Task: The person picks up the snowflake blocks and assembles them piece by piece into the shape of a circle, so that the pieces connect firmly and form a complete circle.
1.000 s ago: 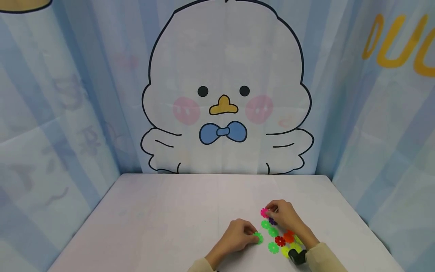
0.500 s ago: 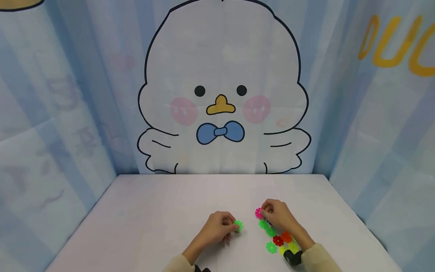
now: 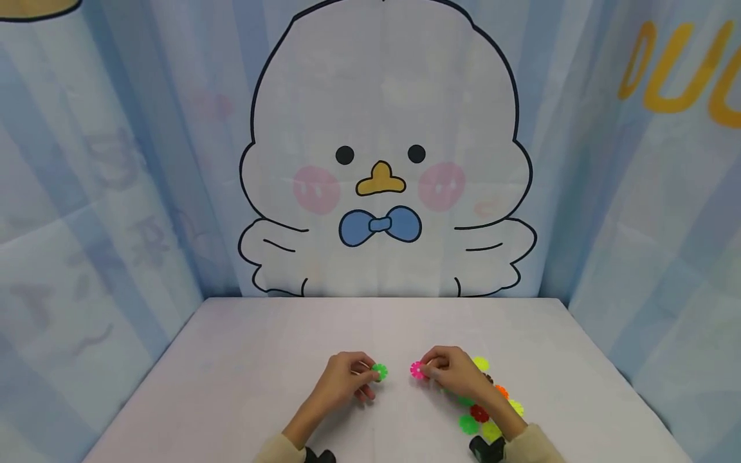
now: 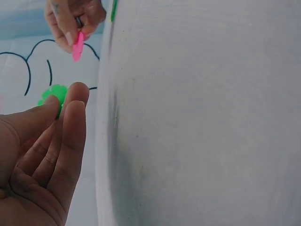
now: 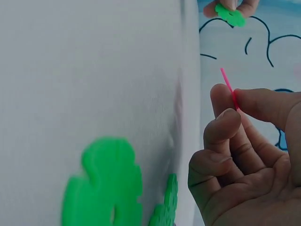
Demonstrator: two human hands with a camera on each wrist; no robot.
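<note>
My left hand point(image 3: 346, 377) pinches a green snowflake disc point(image 3: 379, 372) between thumb and fingertips, raised off the table. In the left wrist view the notched green disc point(image 4: 55, 94) stands up from the fingertips. Facing it, my right hand point(image 3: 454, 371) pinches a pink snowflake disc point(image 3: 417, 370) by its edge. The right wrist view shows that pink disc point(image 5: 228, 86) nearly edge-on between thumb and index finger. A small gap separates the two discs.
Several loose discs lie beneath and beside the right forearm: green point(image 3: 469, 424), red point(image 3: 479, 413), orange point(image 3: 502, 391) and yellow point(image 3: 481, 364). The white table point(image 3: 260, 360) meets a curtain with a printed cartoon bird point(image 3: 379, 96) behind it.
My left hand has moved left and away from the pile with the green disc, lifting it. My right hand has brought the pink disc left, towards the green one.
</note>
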